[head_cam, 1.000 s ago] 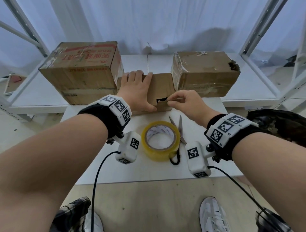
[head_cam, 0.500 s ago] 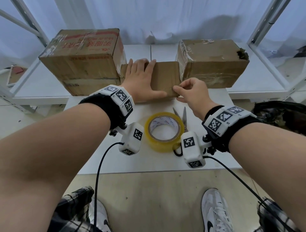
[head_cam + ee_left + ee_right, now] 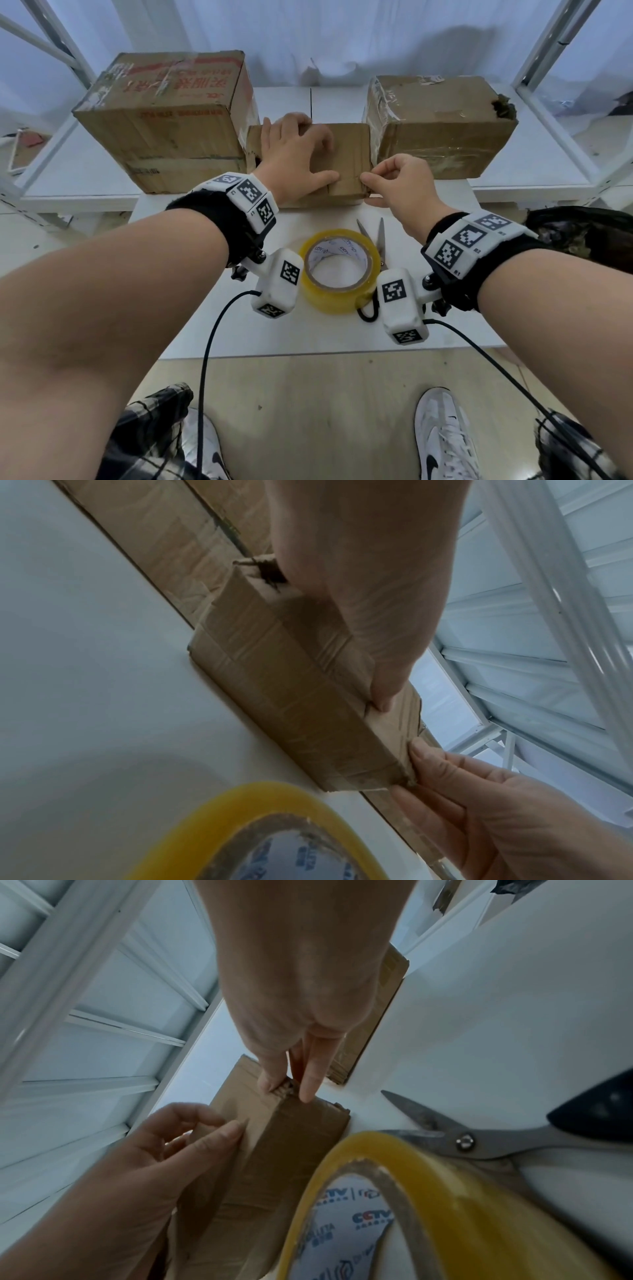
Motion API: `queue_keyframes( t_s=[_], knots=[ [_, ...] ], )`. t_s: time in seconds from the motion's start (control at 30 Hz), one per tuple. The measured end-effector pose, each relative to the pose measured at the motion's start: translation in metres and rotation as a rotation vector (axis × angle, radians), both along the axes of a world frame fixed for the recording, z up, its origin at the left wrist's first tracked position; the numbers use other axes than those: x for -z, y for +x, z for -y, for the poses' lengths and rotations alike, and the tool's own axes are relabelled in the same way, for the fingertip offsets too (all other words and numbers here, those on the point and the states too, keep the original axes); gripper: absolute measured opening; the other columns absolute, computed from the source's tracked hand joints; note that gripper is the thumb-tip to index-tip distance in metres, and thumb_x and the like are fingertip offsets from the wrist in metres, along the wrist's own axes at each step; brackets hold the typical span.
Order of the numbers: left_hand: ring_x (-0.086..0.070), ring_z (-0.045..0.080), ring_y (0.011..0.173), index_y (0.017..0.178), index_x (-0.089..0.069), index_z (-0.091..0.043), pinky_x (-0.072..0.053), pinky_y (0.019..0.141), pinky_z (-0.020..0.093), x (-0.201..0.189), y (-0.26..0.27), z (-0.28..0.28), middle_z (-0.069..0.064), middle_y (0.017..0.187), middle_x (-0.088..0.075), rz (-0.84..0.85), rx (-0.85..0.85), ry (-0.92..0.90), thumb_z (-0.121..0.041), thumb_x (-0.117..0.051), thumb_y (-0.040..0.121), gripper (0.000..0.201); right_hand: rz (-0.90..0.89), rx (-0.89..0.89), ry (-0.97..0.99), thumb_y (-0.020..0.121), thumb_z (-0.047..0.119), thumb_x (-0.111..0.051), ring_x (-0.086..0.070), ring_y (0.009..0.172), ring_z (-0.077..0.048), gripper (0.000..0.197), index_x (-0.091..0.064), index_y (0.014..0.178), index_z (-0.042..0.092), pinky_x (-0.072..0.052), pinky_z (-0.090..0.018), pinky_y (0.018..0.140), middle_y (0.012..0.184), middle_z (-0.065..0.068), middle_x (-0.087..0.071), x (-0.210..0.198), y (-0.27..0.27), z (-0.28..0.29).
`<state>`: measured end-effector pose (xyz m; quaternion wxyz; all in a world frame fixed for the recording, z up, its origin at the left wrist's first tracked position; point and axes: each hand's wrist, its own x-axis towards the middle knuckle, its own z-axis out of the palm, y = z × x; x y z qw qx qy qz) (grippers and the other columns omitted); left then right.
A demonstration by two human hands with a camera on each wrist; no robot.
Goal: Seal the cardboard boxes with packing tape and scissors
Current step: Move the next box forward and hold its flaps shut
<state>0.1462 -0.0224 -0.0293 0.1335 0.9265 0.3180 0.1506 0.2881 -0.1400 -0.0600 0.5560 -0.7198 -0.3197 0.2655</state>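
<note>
Small box (image 3: 346,161) is sitting on the white table (image 3: 178,308), wedged between two bigger boxes. Left hand (image 3: 294,161) is lying on the small box's top, fingers spread, thumb pressing the near edge. Right hand (image 3: 400,185) is pinching its near right corner with thumb and forefinger. Tape roll (image 3: 339,270) is lying just in front of the small box, scissors (image 3: 375,240) touching the roll's right side.
</note>
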Motion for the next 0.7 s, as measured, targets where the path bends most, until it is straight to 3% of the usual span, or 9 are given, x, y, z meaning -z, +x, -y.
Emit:
queue_keyframes(
  t_s=[0.07,0.13,0.7],
  knots=[
    [-0.018,0.028,0.138,0.087,-0.06,-0.034,0.005,0.116,0.053,-0.004,-0.002,0.001,0.005,0.141,-0.031,-0.008,0.031,-0.044,-0.045,-0.068,0.081,0.015,-0.016,-0.007,-0.006,0.085,0.009,-0.071,-0.066,0.086,-0.023,0.014,-0.058,0.08,0.008,-0.058,-0.025,0.065,0.096,-0.021,-0.063,-0.001,0.001,0.0],
    [-0.015,0.027,0.139,0.079,-0.062,-0.037,0.008,0.116,0.052,-0.006,-0.002,0.002,0.002,0.143,-0.03,-0.025,0.039,-0.065,-0.045,-0.069,0.081,0.011,-0.017,-0.013,-0.005,0.085,0.01,-0.071,-0.066,0.085,-0.023,0.015,-0.058,0.079,0.008,-0.058,-0.025,0.065,0.094,-0.02,-0.062,-0.001,0.001,0.0],
    [-0.008,0.023,0.142,0.081,-0.071,-0.027,0.014,0.111,0.063,-0.019,0.008,0.008,-0.004,0.152,-0.022,-0.234,-0.026,-0.064,-0.039,-0.07,0.08,0.013,-0.01,0.072,-0.101,0.083,0.011,-0.074,-0.067,0.087,-0.022,0.019,-0.056,0.078,0.011,-0.061,-0.033,0.069,0.089,-0.009,-0.061,-0.01,-0.004,-0.006]
  ],
)
